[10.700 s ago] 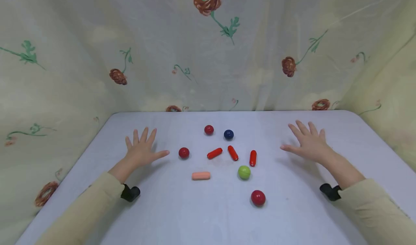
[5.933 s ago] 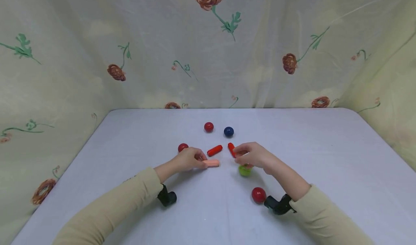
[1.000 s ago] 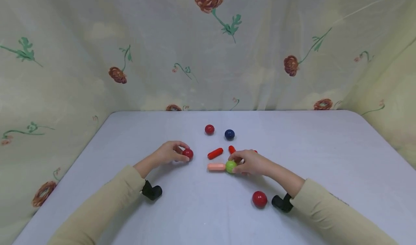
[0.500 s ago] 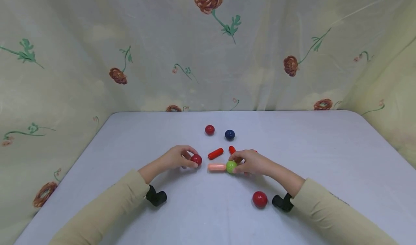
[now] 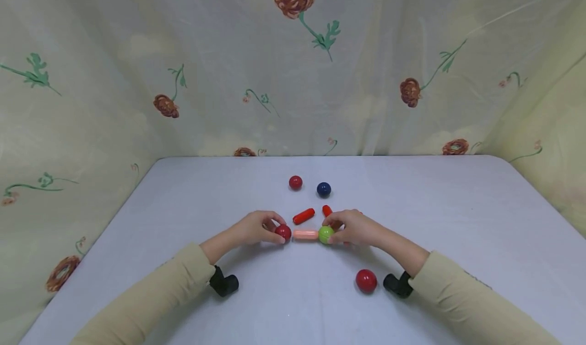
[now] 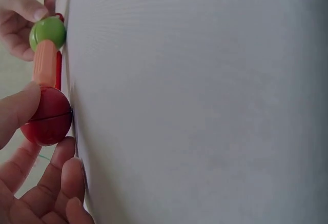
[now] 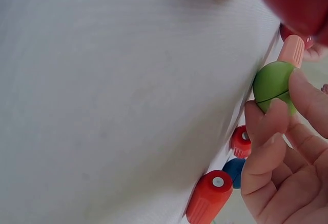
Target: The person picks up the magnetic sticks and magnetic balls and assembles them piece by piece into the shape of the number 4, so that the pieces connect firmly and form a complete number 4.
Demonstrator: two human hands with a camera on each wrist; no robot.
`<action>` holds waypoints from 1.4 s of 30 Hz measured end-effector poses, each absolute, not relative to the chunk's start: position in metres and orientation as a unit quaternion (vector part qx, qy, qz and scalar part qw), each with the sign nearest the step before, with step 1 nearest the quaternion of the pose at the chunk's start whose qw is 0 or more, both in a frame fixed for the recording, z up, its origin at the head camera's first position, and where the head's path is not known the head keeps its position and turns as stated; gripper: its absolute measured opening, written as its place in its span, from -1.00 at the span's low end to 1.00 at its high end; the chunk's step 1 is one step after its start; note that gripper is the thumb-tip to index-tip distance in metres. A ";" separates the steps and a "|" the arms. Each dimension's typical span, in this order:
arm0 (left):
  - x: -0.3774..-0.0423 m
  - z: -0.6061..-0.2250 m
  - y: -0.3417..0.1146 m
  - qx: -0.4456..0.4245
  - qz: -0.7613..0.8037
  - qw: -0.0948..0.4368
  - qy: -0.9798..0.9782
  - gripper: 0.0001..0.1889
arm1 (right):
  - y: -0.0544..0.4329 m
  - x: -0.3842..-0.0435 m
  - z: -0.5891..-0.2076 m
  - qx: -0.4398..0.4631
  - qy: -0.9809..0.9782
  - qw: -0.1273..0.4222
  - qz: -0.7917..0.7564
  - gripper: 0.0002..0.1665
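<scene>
Lying between both hands [image 5: 255, 229] [image 5: 359, 227], pink stick [image 5: 305, 234]

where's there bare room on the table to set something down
The table looks bare right of the right hand, left of the left hand, and between the sleeves, left of the nearest red ball. It's crowded around the hands: held red ball, peach stick, green ball, red sticks behind.

Tabletop [image 5: 256, 309]: pale, its far corners rounded on my feed.
Far part: upper red ball [image 5: 295, 182], navy ball [image 5: 323, 190].
Middle: I count three red rods [image 5: 303, 216]; pink rod [image 5: 305, 234] between left red ball [image 5: 283, 232] and green ball [image 5: 325, 234].
Near part: lower red ball [image 5: 366, 281].
</scene>
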State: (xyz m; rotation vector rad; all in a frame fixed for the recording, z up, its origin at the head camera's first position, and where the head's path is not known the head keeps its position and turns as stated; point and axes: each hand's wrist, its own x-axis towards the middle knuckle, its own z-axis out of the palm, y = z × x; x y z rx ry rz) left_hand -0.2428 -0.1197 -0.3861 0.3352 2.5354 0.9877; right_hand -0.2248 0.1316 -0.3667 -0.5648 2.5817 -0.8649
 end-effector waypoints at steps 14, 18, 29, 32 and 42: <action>-0.239 -0.382 -0.117 0.122 0.351 0.199 0.907 -0.65 | 0.131 -0.226 -0.367 -0.190 0.914 0.186 -0.308 -0.61; -0.240 -0.382 -0.117 0.125 0.351 0.201 0.906 -0.65 | 0.131 -0.226 -0.368 -0.192 0.914 0.186 -0.305 -0.60; -0.234 -0.382 -0.125 0.191 0.347 0.234 0.888 -0.71 | 0.131 -0.225 -0.367 -0.196 0.913 0.184 -0.307 -0.55; -0.233 -0.382 -0.126 0.213 0.343 0.251 0.879 -0.71 | 0.130 -0.226 -0.365 -0.196 0.915 0.179 -0.304 -0.57; -0.225 -0.379 -0.119 0.276 0.323 0.289 0.858 -0.70 | 0.129 -0.224 -0.360 -0.201 0.908 0.178 -0.322 -0.63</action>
